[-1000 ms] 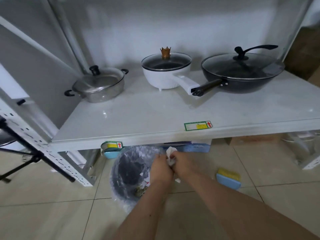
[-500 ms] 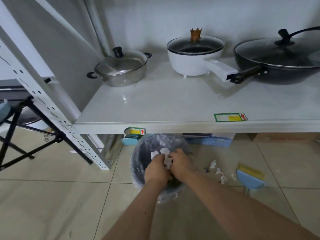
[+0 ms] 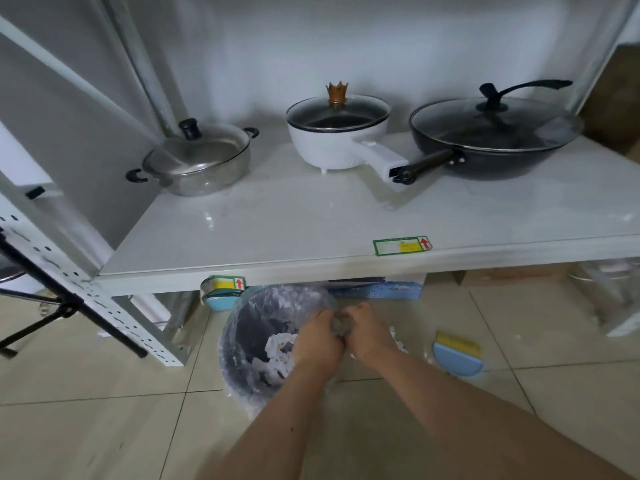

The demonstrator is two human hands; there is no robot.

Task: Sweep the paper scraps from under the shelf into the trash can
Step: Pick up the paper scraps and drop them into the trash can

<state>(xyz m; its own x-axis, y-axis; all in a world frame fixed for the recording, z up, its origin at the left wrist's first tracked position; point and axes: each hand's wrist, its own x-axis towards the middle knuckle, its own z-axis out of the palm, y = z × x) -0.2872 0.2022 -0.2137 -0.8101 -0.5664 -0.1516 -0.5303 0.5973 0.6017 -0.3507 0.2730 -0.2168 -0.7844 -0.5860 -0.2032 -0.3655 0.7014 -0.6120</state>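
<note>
The dark trash can (image 3: pixel 242 341), lined with a clear plastic bag, stands on the floor tiles just in front of the white shelf (image 3: pixel 277 261). White paper scraps (image 3: pixel 277 353) lie inside it. My left hand (image 3: pixel 317 341) and my right hand (image 3: pixel 369 332) meet over the can's right rim. Their fingers pinch a greyish bit of the plastic liner (image 3: pixel 341 323) between them. A few more paper scraps (image 3: pixel 398 344) lie on the floor just right of my right hand. A small blue brush with yellow bristles (image 3: pixel 457 355) lies on the tiles further right.
On the shelf stand a steel pot (image 3: pixel 197 164), a white electric pot (image 3: pixel 339 133) and a black wok (image 3: pixel 495 133). Under it are a blue basket (image 3: pixel 377 291), a cardboard box (image 3: pixel 502 275) and a clear container (image 3: pixel 613 299). A black tripod (image 3: pixel 69 306) stands at the left.
The white scrap that my hands held over the can is gone from them, and more paper lies in the can. My hands now pinch the liner at the right rim.
</note>
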